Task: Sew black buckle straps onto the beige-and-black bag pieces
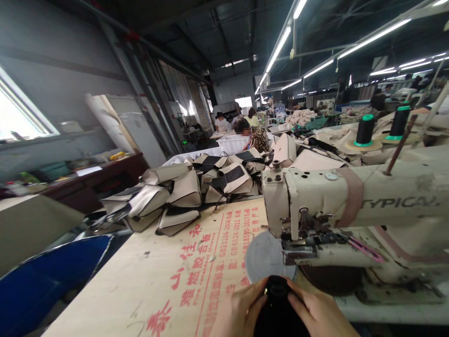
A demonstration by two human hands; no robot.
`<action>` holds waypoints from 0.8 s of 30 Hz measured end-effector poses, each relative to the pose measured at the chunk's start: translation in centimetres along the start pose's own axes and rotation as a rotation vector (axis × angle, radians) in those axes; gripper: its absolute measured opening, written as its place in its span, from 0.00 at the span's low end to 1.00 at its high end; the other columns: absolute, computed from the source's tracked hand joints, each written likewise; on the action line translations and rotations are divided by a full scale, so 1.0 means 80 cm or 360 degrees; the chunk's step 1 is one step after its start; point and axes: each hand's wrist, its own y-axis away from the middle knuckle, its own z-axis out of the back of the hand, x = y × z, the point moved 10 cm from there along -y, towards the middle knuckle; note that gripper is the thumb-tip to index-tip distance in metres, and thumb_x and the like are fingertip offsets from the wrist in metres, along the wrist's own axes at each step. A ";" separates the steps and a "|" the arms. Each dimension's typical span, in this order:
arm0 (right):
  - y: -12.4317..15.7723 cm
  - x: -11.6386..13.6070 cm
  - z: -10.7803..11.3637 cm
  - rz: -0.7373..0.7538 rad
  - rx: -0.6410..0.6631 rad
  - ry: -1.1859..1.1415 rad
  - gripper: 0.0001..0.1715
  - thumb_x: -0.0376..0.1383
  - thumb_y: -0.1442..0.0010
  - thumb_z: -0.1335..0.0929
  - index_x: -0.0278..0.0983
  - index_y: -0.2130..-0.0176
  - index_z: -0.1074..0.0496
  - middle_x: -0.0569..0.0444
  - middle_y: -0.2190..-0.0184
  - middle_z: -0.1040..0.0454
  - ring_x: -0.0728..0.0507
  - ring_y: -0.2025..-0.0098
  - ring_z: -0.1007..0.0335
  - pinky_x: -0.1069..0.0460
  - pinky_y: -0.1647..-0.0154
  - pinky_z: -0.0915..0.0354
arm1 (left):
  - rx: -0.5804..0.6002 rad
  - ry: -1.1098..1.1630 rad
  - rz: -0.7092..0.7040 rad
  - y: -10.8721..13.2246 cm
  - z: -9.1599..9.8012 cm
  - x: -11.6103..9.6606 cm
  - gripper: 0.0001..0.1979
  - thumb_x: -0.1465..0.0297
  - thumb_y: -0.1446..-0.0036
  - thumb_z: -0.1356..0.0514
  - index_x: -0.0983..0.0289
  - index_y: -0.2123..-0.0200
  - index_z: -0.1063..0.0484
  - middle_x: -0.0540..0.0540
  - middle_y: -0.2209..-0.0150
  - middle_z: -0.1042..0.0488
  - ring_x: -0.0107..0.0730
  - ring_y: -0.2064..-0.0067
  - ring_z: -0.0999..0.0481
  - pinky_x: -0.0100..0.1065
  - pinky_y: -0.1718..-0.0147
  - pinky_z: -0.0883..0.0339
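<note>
Fingers (257, 299) gripping black piece (277, 291), sewing machine (351, 206) behind, bags (185, 189) beyond

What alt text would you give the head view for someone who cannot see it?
The left hand and right hand grip a dark piece at the near table edge, in front of a cream sewing machine. A pile of beige-and-black sewn pieces lies farther back on the table, and other people sit beyond.

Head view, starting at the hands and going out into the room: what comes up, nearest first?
Left hand and right hand on a black piece, sewing machine, pile of beige-and-black pieces, person in a patterned top.
</note>
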 end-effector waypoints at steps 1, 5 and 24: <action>-0.002 0.002 0.002 0.0012 -0.0002 -0.0029 0.23 0.40 0.36 0.46 0.40 0.45 0.37 0.51 0.57 0.27 0.43 0.55 0.31 0.53 0.56 0.35 | 0.0081 -0.0031 -0.0049 -0.008 0.004 -0.008 0.17 0.65 0.40 0.52 0.55 0.49 0.33 0.53 0.51 0.28 0.34 0.51 0.28 0.32 0.52 0.34; -0.005 0.006 0.010 0.0059 0.0008 0.0007 0.20 0.40 0.36 0.44 0.41 0.48 0.34 0.51 0.60 0.26 0.44 0.57 0.30 0.54 0.55 0.36 | 0.0138 -0.0213 -0.0175 -0.021 0.014 -0.026 0.17 0.67 0.42 0.48 0.56 0.49 0.33 0.53 0.48 0.31 0.35 0.50 0.30 0.33 0.49 0.37; -0.022 0.031 0.045 0.0502 -0.0125 -0.0249 0.14 0.31 0.37 0.41 0.36 0.53 0.32 0.53 0.55 0.31 0.48 0.51 0.37 0.55 0.47 0.41 | 0.0134 0.0068 -0.0295 -0.050 0.024 -0.041 0.13 0.64 0.42 0.46 0.59 0.57 0.27 0.52 0.57 0.26 0.30 0.56 0.27 0.28 0.55 0.34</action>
